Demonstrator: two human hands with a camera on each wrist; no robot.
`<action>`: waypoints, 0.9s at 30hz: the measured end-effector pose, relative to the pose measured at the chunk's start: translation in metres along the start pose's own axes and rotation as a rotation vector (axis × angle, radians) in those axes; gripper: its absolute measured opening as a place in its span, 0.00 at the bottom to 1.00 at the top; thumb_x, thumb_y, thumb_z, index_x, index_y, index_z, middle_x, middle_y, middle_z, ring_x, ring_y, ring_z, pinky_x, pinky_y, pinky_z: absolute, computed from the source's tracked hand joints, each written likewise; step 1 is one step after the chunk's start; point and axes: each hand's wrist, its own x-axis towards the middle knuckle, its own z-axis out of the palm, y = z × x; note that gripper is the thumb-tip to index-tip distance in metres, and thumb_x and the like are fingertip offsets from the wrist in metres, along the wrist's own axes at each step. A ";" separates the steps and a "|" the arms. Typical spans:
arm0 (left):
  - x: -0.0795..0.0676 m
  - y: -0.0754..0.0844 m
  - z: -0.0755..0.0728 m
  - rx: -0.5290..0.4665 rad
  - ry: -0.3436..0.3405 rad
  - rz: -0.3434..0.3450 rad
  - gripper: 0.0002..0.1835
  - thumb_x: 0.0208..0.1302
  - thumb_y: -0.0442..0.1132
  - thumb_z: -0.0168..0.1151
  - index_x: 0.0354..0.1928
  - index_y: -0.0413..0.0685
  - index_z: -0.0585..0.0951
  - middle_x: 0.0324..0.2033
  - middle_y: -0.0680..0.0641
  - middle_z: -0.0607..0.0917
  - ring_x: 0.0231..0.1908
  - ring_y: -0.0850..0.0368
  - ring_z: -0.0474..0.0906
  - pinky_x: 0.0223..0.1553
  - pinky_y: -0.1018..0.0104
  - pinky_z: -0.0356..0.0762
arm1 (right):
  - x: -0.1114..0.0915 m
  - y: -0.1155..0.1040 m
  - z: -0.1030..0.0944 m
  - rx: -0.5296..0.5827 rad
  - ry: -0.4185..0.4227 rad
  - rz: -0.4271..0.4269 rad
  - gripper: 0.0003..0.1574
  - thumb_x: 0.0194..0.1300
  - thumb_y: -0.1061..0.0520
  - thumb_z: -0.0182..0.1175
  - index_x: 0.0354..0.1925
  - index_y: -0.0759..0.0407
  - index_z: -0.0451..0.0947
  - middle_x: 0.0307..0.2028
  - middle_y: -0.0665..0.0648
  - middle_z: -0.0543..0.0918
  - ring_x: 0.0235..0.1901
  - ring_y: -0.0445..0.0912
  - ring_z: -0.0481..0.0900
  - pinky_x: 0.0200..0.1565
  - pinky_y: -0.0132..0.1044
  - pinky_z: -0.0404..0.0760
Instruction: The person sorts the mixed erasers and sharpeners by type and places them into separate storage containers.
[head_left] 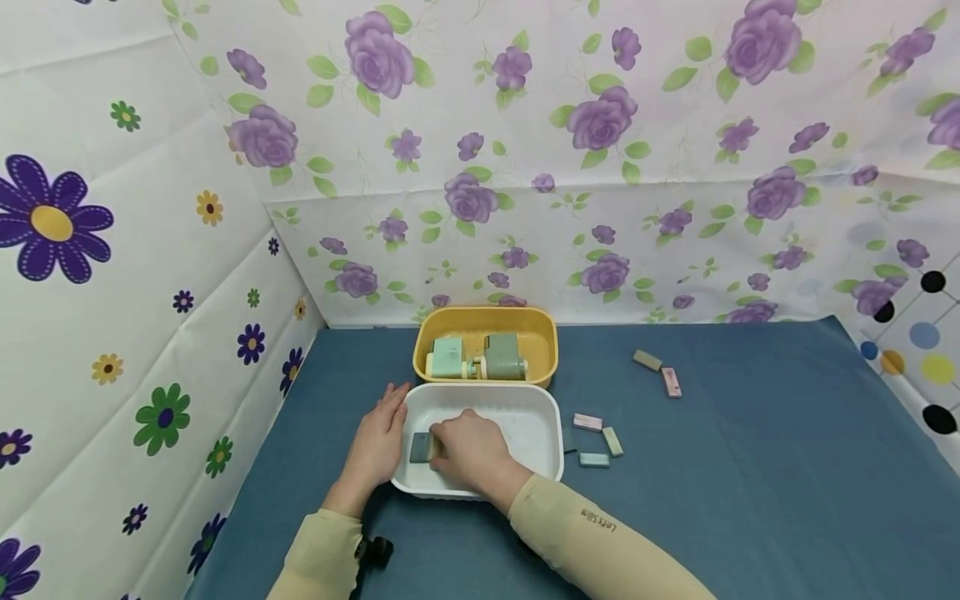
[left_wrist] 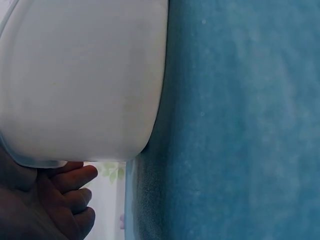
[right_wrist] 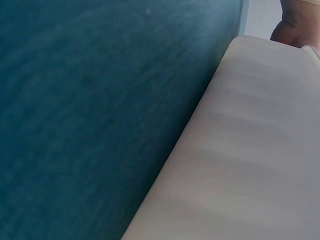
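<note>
My left hand rests along the left rim of a white plastic basin, fingers stretched forward. In the left wrist view its fingers show beyond the end of the basin. Down inside the basin, at its left side, my right hand has its fingers curled at the beige end of a grey-green block. The fingers partly cover this block. In the right wrist view the basin's outer wall fills the right side, and the block is out of sight.
A yellow basin stands right behind the white one, holding a mint-green device and a darker green device. Several small eraser-like blocks lie to the right, among them a pink one and a pale green one.
</note>
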 end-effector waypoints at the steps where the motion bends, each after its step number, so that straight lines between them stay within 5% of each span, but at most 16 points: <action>1: 0.000 0.000 0.000 -0.002 0.003 0.004 0.26 0.89 0.39 0.42 0.81 0.37 0.67 0.78 0.35 0.68 0.82 0.41 0.53 0.82 0.40 0.50 | 0.000 0.000 0.000 0.002 0.002 -0.001 0.19 0.64 0.41 0.78 0.49 0.46 0.90 0.33 0.44 0.88 0.36 0.45 0.83 0.34 0.41 0.86; 17: -0.001 -0.001 0.001 0.023 -0.010 -0.001 0.26 0.89 0.40 0.42 0.81 0.37 0.65 0.78 0.36 0.68 0.82 0.41 0.53 0.82 0.39 0.49 | -0.002 0.001 0.002 0.012 -0.012 0.006 0.29 0.63 0.40 0.78 0.60 0.46 0.87 0.39 0.46 0.90 0.39 0.45 0.83 0.33 0.41 0.86; 27: -0.001 0.002 0.000 0.019 -0.004 0.001 0.26 0.89 0.39 0.42 0.81 0.36 0.65 0.78 0.36 0.68 0.82 0.41 0.53 0.82 0.39 0.49 | -0.002 0.002 0.002 0.023 0.014 -0.001 0.27 0.63 0.41 0.78 0.58 0.47 0.87 0.39 0.46 0.90 0.38 0.45 0.83 0.32 0.40 0.85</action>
